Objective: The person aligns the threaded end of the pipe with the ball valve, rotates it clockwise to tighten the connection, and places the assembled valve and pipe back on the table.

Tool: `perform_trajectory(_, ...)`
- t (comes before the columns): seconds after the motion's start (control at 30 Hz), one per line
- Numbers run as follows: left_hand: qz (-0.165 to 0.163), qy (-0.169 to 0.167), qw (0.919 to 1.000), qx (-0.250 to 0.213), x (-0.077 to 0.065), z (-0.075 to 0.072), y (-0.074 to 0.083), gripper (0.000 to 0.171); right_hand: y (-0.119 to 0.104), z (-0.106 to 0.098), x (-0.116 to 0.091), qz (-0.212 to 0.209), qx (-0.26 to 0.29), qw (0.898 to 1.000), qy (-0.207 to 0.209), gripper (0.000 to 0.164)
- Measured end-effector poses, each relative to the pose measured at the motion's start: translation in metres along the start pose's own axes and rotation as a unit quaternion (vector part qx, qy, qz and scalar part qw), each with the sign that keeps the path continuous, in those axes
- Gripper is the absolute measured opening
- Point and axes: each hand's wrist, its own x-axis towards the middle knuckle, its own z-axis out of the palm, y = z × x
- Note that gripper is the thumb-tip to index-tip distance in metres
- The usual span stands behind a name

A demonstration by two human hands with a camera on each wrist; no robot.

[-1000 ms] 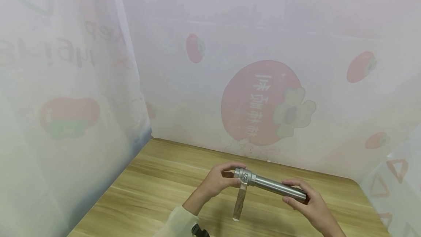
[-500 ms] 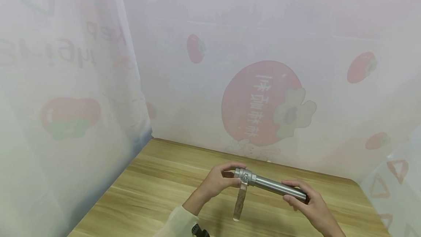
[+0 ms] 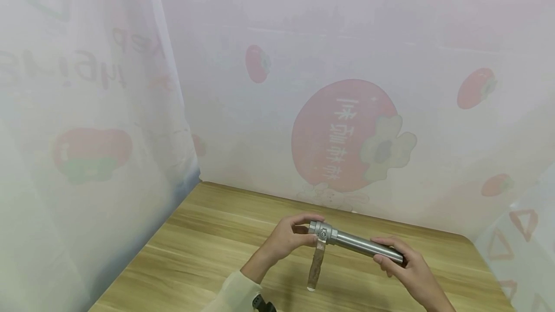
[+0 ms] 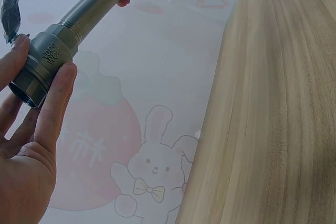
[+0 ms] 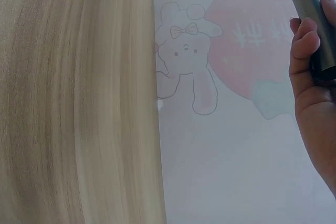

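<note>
A person held a metal tube point(image 3: 366, 246) with a threaded collar fitting point(image 3: 323, 231) at its left end, level above the wooden bench point(image 3: 204, 244), toward the near right part of it. The left hand point(image 3: 288, 237) was clamped on the fitting, thumb and fingers curled round it; the right hand point(image 3: 401, 264) was wrapped round the tube's right end. A flat brownish strap point(image 3: 315, 266) hung down from the fitting, its lower tip close to the bench. In the left wrist view the fitting point(image 4: 44, 64) showed its open, hollow mouth, and nothing could be seen inside it; small stamped characters ran along the collar, too blurred to read. White sheeting point(image 3: 347, 85) walled the bench on the far and left sides, printed with red fruits and a large red one point(image 3: 342, 134) carrying white Chinese characters seen mirrored. A cartoon rabbit point(image 4: 152, 177) with a bow was printed low on the sheet.
</note>
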Motion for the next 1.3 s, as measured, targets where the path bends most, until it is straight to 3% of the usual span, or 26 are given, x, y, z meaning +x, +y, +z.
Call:
perform_trajectory(0.27, -0.003, 0.002, 1.0, 0.002, 0.0009, -0.0003, -0.0023, 0.05, -0.0011, 0.0001, 0.0004, 0.013, -0.004, 1.0, 0.001, 0.035)
perform_trajectory(0.77, -0.004, 0.001, 1.0, -0.004, 0.001, -0.0009, -0.004, 0.05, 0.0047, -0.0007, 0.0017, -0.031, -0.003, 0.999, -0.006, 0.037)
perform_trajectory(1.07, 0.004, -0.004, 1.0, -0.008, 0.002, -0.0003, -0.005, 0.049, -0.0004, 0.0036, -0.0014, 0.017, -0.005, 1.0, 0.014, 0.044)
perform_trajectory(1.3, 0.001, -0.002, 1.0, -0.006, 0.0014, -0.0006, -0.0053, 0.05, 0.0002, 0.0039, -0.001, 0.019, -0.004, 1.0, 0.001, 0.046)
